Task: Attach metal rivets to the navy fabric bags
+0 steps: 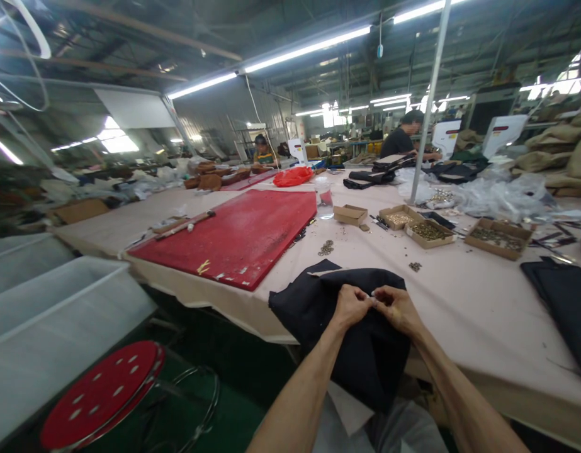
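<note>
A black piece of fabric [318, 296] lies over the near edge of the long work table [469, 314] and hangs down toward my lap. Both my hands rest on top of it, side by side and touching. My left hand [350, 305] is curled closed, pinching the cloth. My right hand [396, 307] is also closed in a pinch, with a small pale bit showing between the fingertips of the two hands; what it is I cannot make out.
A red mat [238, 239] with a stick-like tool [184, 224] lies left of the fabric. Small cardboard boxes of metal parts [429, 231] and loose metal pieces [325, 247] sit beyond. More black fabric [561, 302] lies right. A red stool [101, 393] and white bins [49, 314] stand at left. Other people work at the far end.
</note>
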Demonstrator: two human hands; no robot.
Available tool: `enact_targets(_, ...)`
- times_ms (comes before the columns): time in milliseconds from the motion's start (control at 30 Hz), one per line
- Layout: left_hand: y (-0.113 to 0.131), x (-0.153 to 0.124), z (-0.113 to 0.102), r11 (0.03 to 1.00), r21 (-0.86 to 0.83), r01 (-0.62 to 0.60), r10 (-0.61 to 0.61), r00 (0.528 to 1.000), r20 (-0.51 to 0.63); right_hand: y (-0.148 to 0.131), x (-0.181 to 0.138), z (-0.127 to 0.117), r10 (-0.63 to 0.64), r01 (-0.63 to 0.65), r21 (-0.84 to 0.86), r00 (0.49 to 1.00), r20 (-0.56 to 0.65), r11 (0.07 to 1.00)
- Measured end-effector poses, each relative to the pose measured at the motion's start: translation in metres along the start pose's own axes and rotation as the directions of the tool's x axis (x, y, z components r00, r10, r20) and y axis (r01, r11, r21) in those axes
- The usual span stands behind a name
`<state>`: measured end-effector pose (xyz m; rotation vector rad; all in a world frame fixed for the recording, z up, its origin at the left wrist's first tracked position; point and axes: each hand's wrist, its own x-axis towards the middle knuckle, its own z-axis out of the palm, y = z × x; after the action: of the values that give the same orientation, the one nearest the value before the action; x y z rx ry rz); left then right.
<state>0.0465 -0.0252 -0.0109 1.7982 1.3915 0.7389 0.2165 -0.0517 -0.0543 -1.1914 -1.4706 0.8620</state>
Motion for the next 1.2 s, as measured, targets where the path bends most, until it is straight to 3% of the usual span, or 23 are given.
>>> enact_targets(167, -0.002, 0.002, 0.001, 1.000, 0.012, -0.012, 0.012, 1.000, 0.002, 0.001, 0.000, -0.002, 0.006, -0.006, 0.057, 1.000, -0.004, 0.998)
enact_targets(367, -0.005, 0.007, 0.000, 0.964, -0.220, 0.152, -0.124, 0.983, 0.135, 0.016, 0.003, -0.001, 0.039, -0.036, 0.102, 0.999, -0.023, 0.994)
enact_targets(600, -0.010, 0.013, -0.004, 0.891, -0.386, 0.239, -0.156, 0.960, 0.233, 0.017, 0.002, -0.002, 0.055, -0.055, 0.162, 0.998, 0.002, 0.985)
enact_targets(1000, -0.009, 0.005, -0.002, 0.929, -0.324, 0.181, -0.118, 0.972, 0.204, 0.017, 0.002, -0.004, 0.041, -0.044, 0.237, 0.999, 0.015, 0.971)
enact_targets(1200, -0.004, 0.005, 0.006, 0.962, -0.193, 0.192, -0.190, 0.981, 0.027, 0.012, -0.004, -0.010, -0.007, 0.013, 0.067, 0.997, -0.082, 0.998)
